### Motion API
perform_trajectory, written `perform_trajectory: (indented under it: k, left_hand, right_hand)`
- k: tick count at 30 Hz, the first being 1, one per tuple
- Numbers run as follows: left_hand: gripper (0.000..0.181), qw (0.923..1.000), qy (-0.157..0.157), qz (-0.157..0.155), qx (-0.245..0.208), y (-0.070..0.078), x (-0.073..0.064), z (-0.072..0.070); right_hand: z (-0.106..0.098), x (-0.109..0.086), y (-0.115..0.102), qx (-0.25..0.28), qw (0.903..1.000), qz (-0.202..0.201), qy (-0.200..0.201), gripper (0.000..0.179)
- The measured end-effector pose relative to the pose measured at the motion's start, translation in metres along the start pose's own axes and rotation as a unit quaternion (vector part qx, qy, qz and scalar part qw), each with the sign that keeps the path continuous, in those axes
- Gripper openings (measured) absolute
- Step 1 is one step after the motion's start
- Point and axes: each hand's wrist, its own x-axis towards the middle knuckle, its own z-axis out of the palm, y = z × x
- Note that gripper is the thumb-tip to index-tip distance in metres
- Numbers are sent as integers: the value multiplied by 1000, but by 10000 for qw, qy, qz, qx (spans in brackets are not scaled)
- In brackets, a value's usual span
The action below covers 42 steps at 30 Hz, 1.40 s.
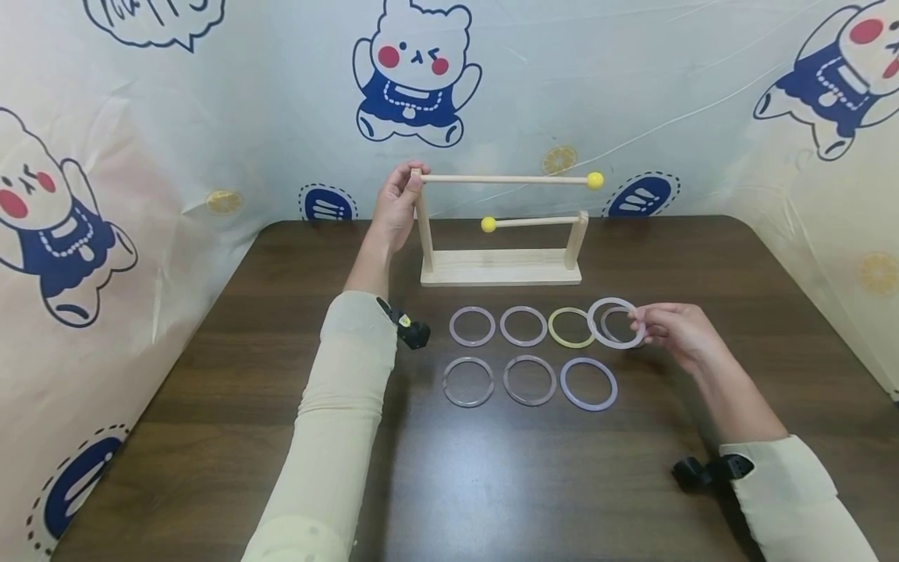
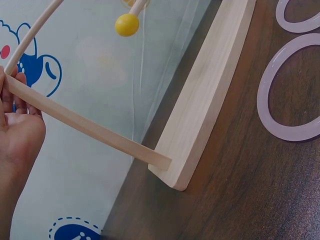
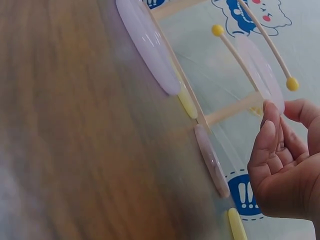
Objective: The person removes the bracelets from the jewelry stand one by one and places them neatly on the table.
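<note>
My left hand (image 1: 396, 204) grips the top of the tall left post of a wooden rack (image 1: 502, 269), where its upper rod begins. The upper rod (image 1: 506, 179) points right and ends in a yellow ball; a shorter lower rod (image 1: 537, 222) points left from the right post, also yellow-tipped. Between thumb and fingertips, my right hand (image 1: 677, 332) pinches a pale lilac ring (image 1: 591, 323), raised in front of the rack in the right wrist view. Behind that ring, a greyish ring (image 1: 605, 318) on the table is partly hidden. A yellow ring (image 1: 552, 328) lies just left of it.
More rings lie in two rows before the rack, among them a lilac ring (image 1: 472, 344), a greyish ring (image 1: 468, 403) and a blue-violet ring (image 1: 588, 407). A yellow ring (image 3: 237, 225) shows low in the right wrist view. A printed curtain (image 1: 281, 101) hangs behind the brown table (image 1: 232, 375).
</note>
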Motion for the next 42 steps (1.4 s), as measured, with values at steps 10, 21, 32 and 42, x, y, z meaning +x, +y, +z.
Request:
perform_trajectory:
  k: [10,21,32,42]
  left_hand:
    - [14,10000,-6,16,-70,0,1,0]
    - [14,10000,32,-58,23,0,0,0]
    - [11,10000,3,26,-65,0,1,1]
    - [10,10000,24,84,-38,-1,0,1]
  right_hand:
    - [-10,-6,3,-32,9999,-77,-110,36]
    - [-22,-12,3,-428,9982,-177,-384,33]
    - [-33,-17,-2,-974,9947,19,-322,28]
    - [-49,-21,-4,-2014,9785,20,-454,34]
